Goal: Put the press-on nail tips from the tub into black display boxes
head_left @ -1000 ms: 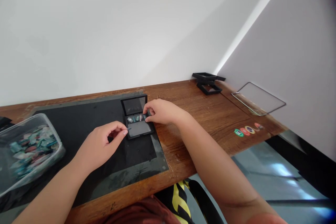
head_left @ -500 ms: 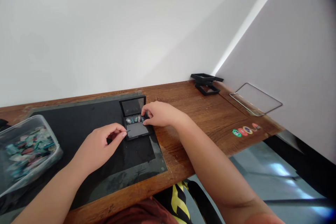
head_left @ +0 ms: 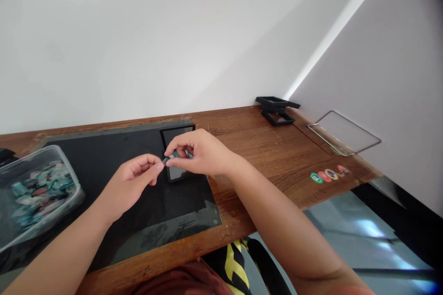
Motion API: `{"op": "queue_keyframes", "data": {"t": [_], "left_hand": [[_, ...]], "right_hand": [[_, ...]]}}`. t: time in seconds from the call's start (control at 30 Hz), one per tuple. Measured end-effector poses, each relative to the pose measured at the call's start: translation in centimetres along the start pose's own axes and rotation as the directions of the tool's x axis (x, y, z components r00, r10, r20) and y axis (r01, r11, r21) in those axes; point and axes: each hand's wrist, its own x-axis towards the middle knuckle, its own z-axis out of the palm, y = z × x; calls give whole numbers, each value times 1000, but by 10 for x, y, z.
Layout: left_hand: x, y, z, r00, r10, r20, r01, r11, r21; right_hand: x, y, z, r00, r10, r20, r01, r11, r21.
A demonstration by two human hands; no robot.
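Observation:
My left hand (head_left: 131,184) pinches a small dark grey-green stone chip (head_left: 165,161) between thumb and fingertips. The thumb and index finger of my right hand (head_left: 204,153) close around the chip's other end, so both hands meet at it. Beneath and behind the fingers lies a small black display case (head_left: 170,179), its framed lid (head_left: 168,134) tilted up at the back. A grey pad (head_left: 177,171) lines the case. Bluish stone pieces show at the pad's far side, partly hidden by my right hand.
A clear plastic tub (head_left: 74,179) of mixed green, white and reddish stones stands at left on the black mat (head_left: 166,212). Several black frames (head_left: 277,115) sit at the back right of the wooden table (head_left: 235,133). Nearby are a wire stand (head_left: 362,130) and round stickers (head_left: 324,176).
My right hand has moved left from the row of stones in the case to the chip in my left hand. The left hand has shifted slightly up and left.

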Motion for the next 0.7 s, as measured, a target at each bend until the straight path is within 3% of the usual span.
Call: {"op": "queue_keyframes", "data": {"t": [0.17,0.3,0.43,0.7], "left_hand": [[-2,1,-3,1000,-18,22,20,991,-134],[-1,3,-3,997,-60,38,68,965,-254],[1,3,-1,988,-143,51,152,926,-346],[1,2,-2,986,-166,26,165,924,-346]], "right_hand": [[2,-3,8,998,-59,-32,56,995,-84],[3,-6,8,994,36,-100,-49,991,-128],[4,-6,9,991,100,-85,-110,986,-124],[3,-5,15,996,64,-58,-71,989,-129]]}}
